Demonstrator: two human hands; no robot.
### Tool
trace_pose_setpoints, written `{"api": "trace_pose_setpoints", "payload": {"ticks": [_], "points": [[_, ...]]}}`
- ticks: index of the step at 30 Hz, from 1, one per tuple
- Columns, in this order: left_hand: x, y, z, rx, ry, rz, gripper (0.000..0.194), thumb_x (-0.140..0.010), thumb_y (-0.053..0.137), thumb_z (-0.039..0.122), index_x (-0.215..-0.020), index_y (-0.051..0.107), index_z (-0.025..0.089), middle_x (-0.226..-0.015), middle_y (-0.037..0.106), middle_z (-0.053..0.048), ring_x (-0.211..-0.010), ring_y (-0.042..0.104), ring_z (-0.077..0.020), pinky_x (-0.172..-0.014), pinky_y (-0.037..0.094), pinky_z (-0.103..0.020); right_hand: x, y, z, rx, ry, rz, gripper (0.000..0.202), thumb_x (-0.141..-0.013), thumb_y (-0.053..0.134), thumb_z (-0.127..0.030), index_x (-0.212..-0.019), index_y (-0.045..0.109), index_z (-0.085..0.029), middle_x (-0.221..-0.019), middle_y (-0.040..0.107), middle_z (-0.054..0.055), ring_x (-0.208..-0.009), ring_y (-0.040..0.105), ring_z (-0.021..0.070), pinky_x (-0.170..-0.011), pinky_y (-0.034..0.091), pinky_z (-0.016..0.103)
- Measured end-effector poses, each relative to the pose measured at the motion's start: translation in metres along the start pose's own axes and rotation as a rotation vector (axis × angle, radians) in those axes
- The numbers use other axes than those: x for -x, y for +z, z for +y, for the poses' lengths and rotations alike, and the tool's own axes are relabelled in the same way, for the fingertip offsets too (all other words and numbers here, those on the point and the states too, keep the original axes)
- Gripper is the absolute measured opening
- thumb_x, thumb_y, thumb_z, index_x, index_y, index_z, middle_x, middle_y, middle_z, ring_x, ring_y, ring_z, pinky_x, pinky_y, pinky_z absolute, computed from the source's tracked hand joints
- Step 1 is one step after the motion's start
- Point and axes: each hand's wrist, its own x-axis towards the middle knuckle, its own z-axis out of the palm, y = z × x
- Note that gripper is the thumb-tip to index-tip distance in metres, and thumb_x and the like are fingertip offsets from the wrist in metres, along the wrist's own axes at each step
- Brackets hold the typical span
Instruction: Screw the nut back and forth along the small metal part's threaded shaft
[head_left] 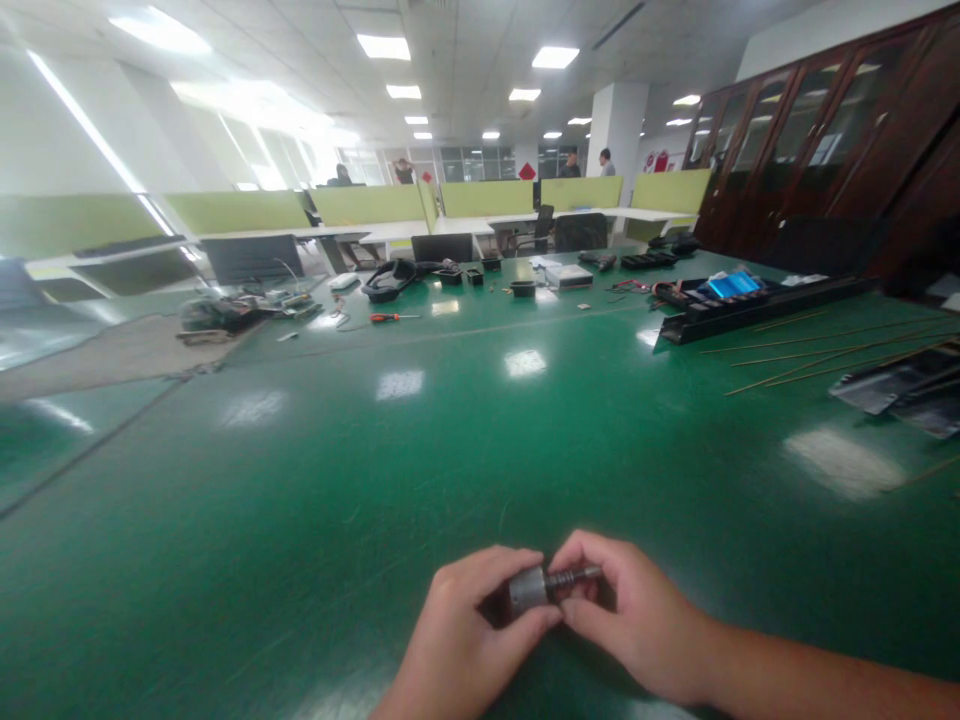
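Observation:
Near the table's front edge I hold a small metal cylinder with a thin ribbed shaft, roughly level, its shaft pointing right. My left hand grips the wide grey body between thumb and fingers. Around the shaft side, my right hand is closed, its thumb and fingertips at the ribbed part. The ribs look like a spring or thread; I cannot tell which. My fingertips meet close to where the body and shaft join. The left end of the cylinder is partly hidden by my left hand.
Beneath my hands lies a green tabletop. Toward its far side are an orange-handled screwdriver, black trays and a white box. Rightward are a black channel, thin rods and metal brackets. Clutter sits far left.

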Motion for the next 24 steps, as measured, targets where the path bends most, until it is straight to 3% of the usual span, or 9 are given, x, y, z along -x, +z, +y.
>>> {"api": "trace_pose_setpoints", "payload": {"ticks": [15, 24], "points": [[0.0005, 0.0008, -0.0033, 0.079, -0.025, -0.017, 0.031, -0.073, 0.083, 0.021, -0.101, 0.075, 0.029, -0.085, 0.076, 0.003, -0.074, 0.071, -0.0143, -0.070, 0.053, -0.020, -0.0022, -0.0011, 0.0009, -0.010, -0.002, 0.001, 0.012, -0.085, 0.064, -0.029, -0.089, 0.062, -0.017, -0.074, 0.059, -0.001, -0.068, 0.052, 0.0142, -0.066, 0.041, 0.026], [-0.0009, 0.0007, -0.0050, 0.056, -0.001, -0.040, 0.028, -0.076, 0.083, 0.027, -0.102, 0.074, 0.029, -0.088, 0.076, 0.004, -0.077, 0.071, -0.0144, -0.072, 0.053, -0.020, -0.0021, -0.0025, 0.0008, -0.007, 0.008, 0.008, 0.010, -0.083, 0.065, -0.024, -0.090, 0.063, -0.017, -0.076, 0.061, 0.000, -0.070, 0.053, 0.0146, -0.067, 0.042, 0.026]]}}
